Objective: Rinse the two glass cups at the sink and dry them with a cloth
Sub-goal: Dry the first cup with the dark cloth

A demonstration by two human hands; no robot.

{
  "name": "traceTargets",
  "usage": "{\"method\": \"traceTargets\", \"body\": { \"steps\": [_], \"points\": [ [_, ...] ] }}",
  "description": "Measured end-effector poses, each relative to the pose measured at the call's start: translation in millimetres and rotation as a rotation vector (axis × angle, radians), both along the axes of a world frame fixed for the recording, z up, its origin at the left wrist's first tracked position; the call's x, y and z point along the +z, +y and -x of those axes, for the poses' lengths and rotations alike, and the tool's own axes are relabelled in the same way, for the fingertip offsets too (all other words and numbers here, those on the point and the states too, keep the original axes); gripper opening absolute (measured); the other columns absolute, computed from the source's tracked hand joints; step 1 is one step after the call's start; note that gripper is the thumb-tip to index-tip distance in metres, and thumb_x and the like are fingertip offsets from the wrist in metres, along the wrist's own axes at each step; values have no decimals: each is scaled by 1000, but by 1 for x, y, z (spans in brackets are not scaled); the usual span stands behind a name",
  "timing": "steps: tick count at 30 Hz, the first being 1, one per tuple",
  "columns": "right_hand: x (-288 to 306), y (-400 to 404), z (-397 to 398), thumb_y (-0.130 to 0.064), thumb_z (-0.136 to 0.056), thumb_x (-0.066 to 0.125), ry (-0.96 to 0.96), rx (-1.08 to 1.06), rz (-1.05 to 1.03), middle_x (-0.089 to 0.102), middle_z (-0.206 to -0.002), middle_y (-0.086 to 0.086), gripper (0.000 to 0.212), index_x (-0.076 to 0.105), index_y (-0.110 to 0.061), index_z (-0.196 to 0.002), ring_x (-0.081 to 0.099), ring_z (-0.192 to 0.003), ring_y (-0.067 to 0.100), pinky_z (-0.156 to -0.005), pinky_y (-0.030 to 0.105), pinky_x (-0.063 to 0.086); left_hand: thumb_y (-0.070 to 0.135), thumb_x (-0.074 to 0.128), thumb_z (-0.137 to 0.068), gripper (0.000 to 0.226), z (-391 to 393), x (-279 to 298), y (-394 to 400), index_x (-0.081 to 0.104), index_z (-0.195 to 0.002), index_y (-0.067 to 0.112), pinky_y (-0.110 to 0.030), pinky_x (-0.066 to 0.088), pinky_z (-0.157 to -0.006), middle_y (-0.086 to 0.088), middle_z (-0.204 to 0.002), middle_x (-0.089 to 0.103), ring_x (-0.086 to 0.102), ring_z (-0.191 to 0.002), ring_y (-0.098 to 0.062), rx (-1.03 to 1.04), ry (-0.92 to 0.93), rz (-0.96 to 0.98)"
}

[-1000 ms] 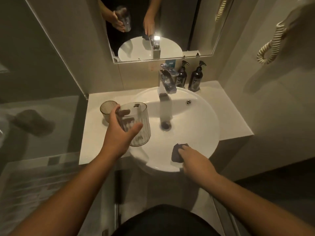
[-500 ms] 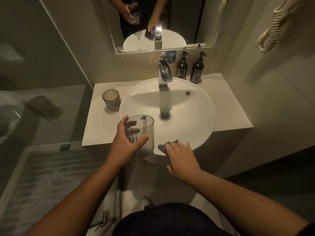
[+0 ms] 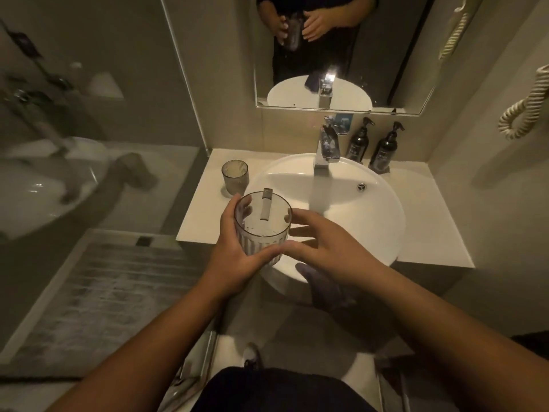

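A pale bench (image 3: 421, 209) fills a corner of a dim bathroom, carrying a round white sink (image 3: 371, 233) whose front overhangs the bench's front edge. A chrome tap (image 3: 326, 147) stands at the back of the sink, below a mirror (image 3: 386, 55) that reflects the person's hands and the held cup. Two dark pump bottles (image 3: 372, 145) sit at the back edge of the bench, right of the tap; their labels are too small to read. A small blue card (image 3: 341, 122) leans on the wall behind the tap, its print unreadable. A coiled cord (image 3: 525, 111) hangs on the right wall. A glass panel (image 3: 89, 129) closes the left side, and a grey mat (image 3: 98, 292) lies on the floor below it.

The left hand (image 3: 231, 257) is wrapped around a ribbed glass cup (image 3: 263, 227), thumb on the near side and fingers on the far side, holding it upright over the bench's front edge at the sink's left rim. The right hand (image 3: 329, 248) is spread wide, fingers apart, just beside the cup on its right; whether the fingertips touch the glass I cannot tell. A dark cloth (image 3: 326, 289) hangs at the sink's front rim under the right wrist, blurred. The second cup (image 3: 234, 176) stands upright near the bench's back left corner, just beside the sink.
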State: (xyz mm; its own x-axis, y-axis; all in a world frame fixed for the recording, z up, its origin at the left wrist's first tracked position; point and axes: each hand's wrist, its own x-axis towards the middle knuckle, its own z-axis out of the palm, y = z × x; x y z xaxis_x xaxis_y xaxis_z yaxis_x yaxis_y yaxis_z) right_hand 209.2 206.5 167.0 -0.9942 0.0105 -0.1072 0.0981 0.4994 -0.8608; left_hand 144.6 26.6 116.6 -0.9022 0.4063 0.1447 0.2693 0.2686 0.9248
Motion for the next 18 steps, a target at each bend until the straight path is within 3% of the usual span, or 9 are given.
{"method": "traceTargets", "body": {
  "steps": [3,6,8,11,14,18],
  "points": [
    [1,-6,15,-43,-80,74,36,-15,38,48,-115,-37,59,43,-41,-129,51,-104,-16,-81,6,44,61,73,-70,95,10,3,-2,0,-129,78,-5,30,-108,32,-151,22,25,-143,11,-40,-14,31],
    [-2,-10,35,-42,-78,76,68,-62,0,43,-106,-42,61,41,-41,-127,48,-91,-25,-70,-2,41,48,68,-79,91,28,11,-5,-5,-129,71,4,25,-101,25,-153,17,25,-140,9,-98,-19,86],
    [-4,-11,55,-40,-77,77,99,-92,-20,48,-112,-33,65,44,-34,-133,51,-95,-18,-74,2,43,43,65,-81,86,49,14,-9,0,-133,65,-1,25,-106,19,-157,18,26,-141,5,-124,-3,105],
    [-4,-9,92,-30,-78,79,135,-144,-11,55,-123,-15,69,45,-23,-137,57,-105,0,-90,19,51,54,64,-83,85,93,20,-15,6,-147,56,-28,28,-119,15,-163,22,28,-148,-4,-187,35,153],
    [-1,-6,142,-24,-77,80,169,-167,-22,56,-127,-7,72,44,-19,-138,59,-112,12,-96,30,52,38,70,-90,81,150,27,-13,15,-151,45,-27,33,-115,25,-150,32,38,-137,0,-181,55,184],
    [-8,4,224,-23,-76,81,225,-196,-70,55,-123,-10,76,41,-19,-141,59,-113,13,-96,31,51,25,74,-89,83,237,30,3,26,-156,27,-32,37,-113,14,-144,44,44,-133,-8,-163,109,240]
  ]
}}
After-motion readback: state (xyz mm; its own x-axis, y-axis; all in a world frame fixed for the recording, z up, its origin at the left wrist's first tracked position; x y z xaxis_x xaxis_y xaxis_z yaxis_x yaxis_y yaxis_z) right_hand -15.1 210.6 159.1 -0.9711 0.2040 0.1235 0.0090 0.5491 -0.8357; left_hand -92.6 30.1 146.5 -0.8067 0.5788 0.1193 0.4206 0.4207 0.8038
